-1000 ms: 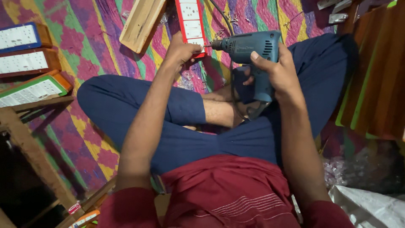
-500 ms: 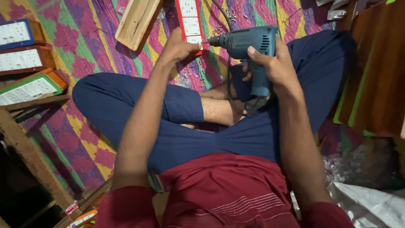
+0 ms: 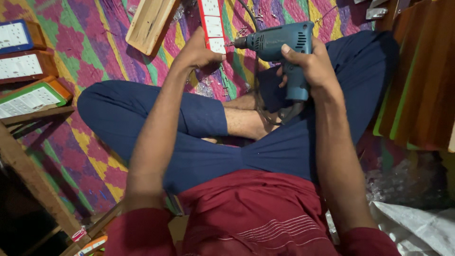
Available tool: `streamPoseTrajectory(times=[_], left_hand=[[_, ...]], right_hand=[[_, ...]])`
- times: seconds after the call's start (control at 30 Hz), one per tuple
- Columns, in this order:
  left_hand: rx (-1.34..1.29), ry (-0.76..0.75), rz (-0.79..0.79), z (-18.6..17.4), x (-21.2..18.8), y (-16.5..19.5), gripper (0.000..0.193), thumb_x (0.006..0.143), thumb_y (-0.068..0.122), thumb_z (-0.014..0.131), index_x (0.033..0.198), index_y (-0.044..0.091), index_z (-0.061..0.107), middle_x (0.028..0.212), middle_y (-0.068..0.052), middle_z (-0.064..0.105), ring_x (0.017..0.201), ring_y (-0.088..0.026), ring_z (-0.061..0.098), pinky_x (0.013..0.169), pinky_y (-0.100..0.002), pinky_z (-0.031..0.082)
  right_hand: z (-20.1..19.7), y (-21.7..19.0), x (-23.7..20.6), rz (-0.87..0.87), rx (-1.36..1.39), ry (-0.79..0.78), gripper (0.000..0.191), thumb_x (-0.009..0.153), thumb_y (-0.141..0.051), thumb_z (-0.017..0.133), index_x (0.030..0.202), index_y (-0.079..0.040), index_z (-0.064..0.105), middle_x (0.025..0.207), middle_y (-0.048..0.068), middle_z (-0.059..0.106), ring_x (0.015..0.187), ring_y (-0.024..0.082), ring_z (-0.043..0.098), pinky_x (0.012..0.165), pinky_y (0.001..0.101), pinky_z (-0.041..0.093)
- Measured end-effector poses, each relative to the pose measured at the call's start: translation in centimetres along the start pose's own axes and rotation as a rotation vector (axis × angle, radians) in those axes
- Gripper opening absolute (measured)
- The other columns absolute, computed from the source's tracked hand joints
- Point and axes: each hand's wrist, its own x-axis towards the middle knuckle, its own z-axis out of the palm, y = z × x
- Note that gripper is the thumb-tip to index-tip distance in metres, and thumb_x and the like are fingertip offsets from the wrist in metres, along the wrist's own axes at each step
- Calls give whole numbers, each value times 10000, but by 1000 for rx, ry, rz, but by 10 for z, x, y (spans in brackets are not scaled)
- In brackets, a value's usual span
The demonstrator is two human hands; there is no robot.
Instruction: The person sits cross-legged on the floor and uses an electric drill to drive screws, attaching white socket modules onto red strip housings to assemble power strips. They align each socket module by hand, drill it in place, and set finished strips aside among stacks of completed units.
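The person sits cross-legged on a bright patterned mat (image 3: 95, 57); the space ahead is tight, with a wooden block (image 3: 150, 21) at the far edge, framed switch panels (image 3: 23, 66) stacked to the left and upright coloured boards (image 3: 422, 80) crowding the right. The right hand (image 3: 310, 66) has its fingers (image 3: 290, 50) wrapped firmly round the grip of a blue electric drill (image 3: 284, 47), held above the lap with its bit pointing left; the left hand (image 3: 196, 50) rests curled on the near end of a red-and-white switch strip (image 3: 212, 23), pressing it to the mat; the drill tip sits just beside that strip's edge.
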Motion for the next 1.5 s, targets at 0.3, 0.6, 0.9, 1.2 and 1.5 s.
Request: streamPoseTrajectory(times=[0.3,0.6,0.9,1.2,1.5], left_hand=[[387,246,83,0,-17,12,546,610,165,1015,974,-47,668,907,-206,738,866,-306,742,757,-408,583],[396,275,215,-7,-27,17,300,666,149,944,878,5,789,819,-230,733,787,-367,739,713,-451,568],[393,241,69,-9,-25,16,254,674,132,877,863,1,769,769,-218,724,748,-335,759,692,-439,583],[489,290,71,-7,-28,24,282,651,147,914,860,9,785,792,-219,733,767,-352,752,694,-447,582],[439,305,46,-7,-33,33,207,697,108,864,884,40,807,778,-177,753,725,-320,754,677,-431,576]], right_hand=[[9,-11,-20,-80,58,10,381,981,-133,706,1272,25,519,945,137,690,687,207,707,543,366,624],[26,-10,-22,-106,107,-62,403,996,-151,724,1297,10,509,978,140,689,720,205,713,578,350,631],[33,-9,-20,-100,88,-78,398,998,-143,713,1304,7,507,980,142,687,709,204,715,560,361,636],[32,-5,-19,-120,-33,-127,458,989,-145,721,1348,5,480,1068,146,694,794,191,735,623,354,663],[37,-6,-21,-200,-72,-166,420,1049,-136,703,1366,-2,463,1119,123,704,860,164,755,758,334,684]])
